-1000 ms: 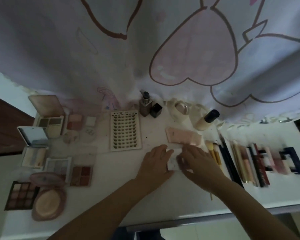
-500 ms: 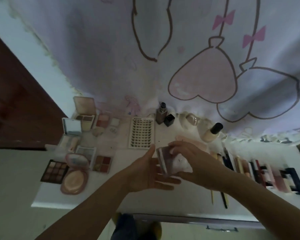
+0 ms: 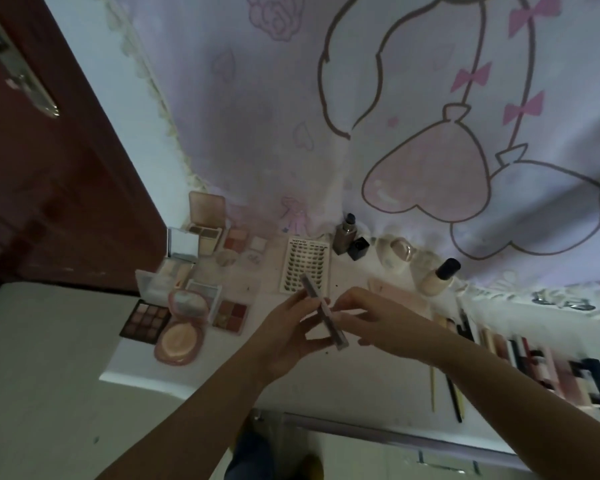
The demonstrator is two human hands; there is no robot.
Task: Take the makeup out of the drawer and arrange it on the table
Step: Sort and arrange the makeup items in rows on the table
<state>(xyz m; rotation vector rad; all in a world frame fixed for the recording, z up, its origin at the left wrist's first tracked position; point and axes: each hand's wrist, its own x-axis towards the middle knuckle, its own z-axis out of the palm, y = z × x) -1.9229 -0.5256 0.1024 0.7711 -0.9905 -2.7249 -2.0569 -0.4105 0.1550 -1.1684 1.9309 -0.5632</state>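
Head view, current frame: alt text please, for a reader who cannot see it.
Both hands, left and right, hold a flat pale compact case edge-on above a white table. Open eyeshadow palettes lie left; brushes and lipsticks line the right.

"XOYO" printed at the top of the white lash tray (image 3: 305, 266), other print too blurred

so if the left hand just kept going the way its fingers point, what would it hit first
Probably the lash tray. The left hand, gripping the thin compact, points up and away toward the wall, and that tray lies just beyond its fingertips. The hand looks raised above the table, so depth is uncertain.
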